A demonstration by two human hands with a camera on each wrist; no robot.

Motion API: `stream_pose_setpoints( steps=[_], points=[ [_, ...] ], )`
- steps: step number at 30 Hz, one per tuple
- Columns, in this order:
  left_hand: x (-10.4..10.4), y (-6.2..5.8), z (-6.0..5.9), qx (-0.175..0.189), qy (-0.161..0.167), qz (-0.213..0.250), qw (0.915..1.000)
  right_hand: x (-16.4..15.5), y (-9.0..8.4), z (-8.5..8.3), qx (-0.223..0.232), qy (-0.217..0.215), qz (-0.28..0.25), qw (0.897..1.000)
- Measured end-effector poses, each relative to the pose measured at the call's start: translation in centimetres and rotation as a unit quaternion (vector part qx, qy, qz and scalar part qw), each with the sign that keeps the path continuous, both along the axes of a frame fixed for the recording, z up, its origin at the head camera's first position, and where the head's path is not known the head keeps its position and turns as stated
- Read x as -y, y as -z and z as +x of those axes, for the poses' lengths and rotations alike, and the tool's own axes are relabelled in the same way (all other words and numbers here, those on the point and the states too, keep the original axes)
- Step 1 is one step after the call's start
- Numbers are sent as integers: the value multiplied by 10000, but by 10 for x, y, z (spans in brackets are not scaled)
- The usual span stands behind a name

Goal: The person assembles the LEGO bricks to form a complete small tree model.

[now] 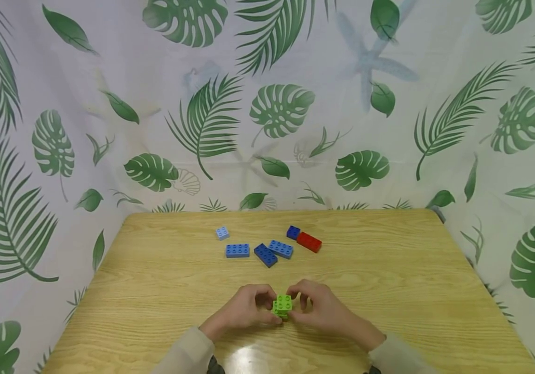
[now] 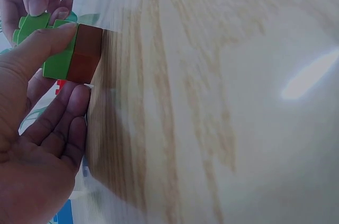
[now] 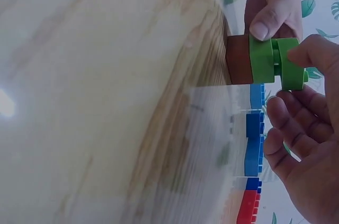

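In the middle near the front, my left hand (image 1: 248, 307) grips the lower green brick (image 2: 59, 64) of a small stack, its thumb on the side. Under that brick is a brown block (image 3: 239, 60), standing on the table. My right hand (image 1: 324, 310) pinches an upper green brick (image 3: 291, 70) between thumb and fingers. This brick sits offset over the lower one, with a narrow gap and studs showing between them in the right wrist view. The head view hides the brown block.
Farther back on the wooden table (image 1: 164, 270) lie a light blue brick (image 1: 222, 233), a blue brick (image 1: 237, 251), a dark blue brick (image 1: 265, 255) touching another blue brick (image 1: 281, 249), a small dark blue brick (image 1: 293, 232) and a red brick (image 1: 309, 242). A leaf-patterned cloth (image 1: 230, 187) hangs behind.
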State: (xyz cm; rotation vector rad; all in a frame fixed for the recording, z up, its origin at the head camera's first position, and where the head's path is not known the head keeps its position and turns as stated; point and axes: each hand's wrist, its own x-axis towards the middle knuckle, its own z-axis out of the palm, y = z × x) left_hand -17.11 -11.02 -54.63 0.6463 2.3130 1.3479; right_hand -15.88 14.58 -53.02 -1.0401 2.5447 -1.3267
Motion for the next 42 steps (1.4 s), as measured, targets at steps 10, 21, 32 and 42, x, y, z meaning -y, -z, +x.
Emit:
stream_pose_setpoints(
  steps=[10,21,32,42],
  points=[
    [0,2,-1,46,22,99,9999,4,2,4,-7,-75,-58,10000],
    [0,4,0,84,6,211,9997,8,-1,6,123,46,168,9998],
    [0,4,0,77,52,247,9997,13,-8,5,341,177,513,9979],
    [4,5,-3,264,270,237,9990,12,-11,1,432,104,512,9977]
  ],
)
